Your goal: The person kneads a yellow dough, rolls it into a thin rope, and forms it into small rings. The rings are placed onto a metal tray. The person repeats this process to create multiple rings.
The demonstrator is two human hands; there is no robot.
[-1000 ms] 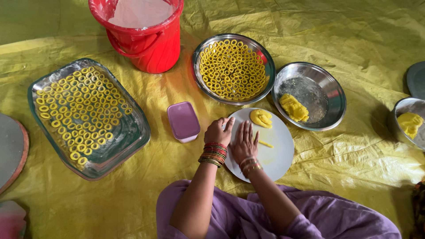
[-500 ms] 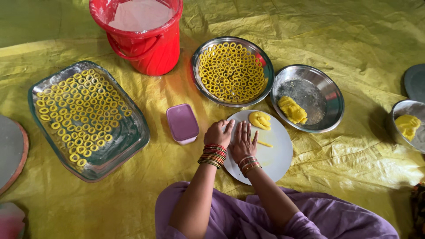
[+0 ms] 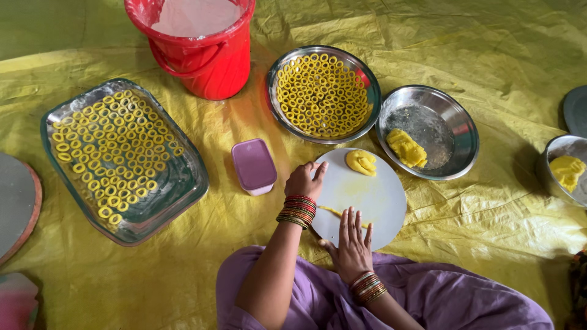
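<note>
A white round board (image 3: 379, 195) lies on the yellow sheet in front of my lap. A lump of yellow dough (image 3: 361, 162) sits at its far edge. My left hand (image 3: 304, 180) rests on the board's left rim with its fingers curled over the edge and its thumb out on the board. Nearer to me, my right hand (image 3: 351, 241) lies flat with fingers spread, pressing on a thin yellow dough strand (image 3: 333, 212) that runs across the board's near side. Both wrists wear bangles.
A steel bowl of dough rings (image 3: 323, 93) and a steel bowl with a dough lump (image 3: 428, 131) stand behind the board. A glass tray of rings (image 3: 122, 159) is at left, beside a purple lidded box (image 3: 254, 165). A red bucket (image 3: 195, 46) stands behind them. Another steel bowl (image 3: 565, 168) is at right.
My hands were side by side on the board. The right hand has slid back toward my lap over the dough strand, while the left has stayed at the board's left rim.
</note>
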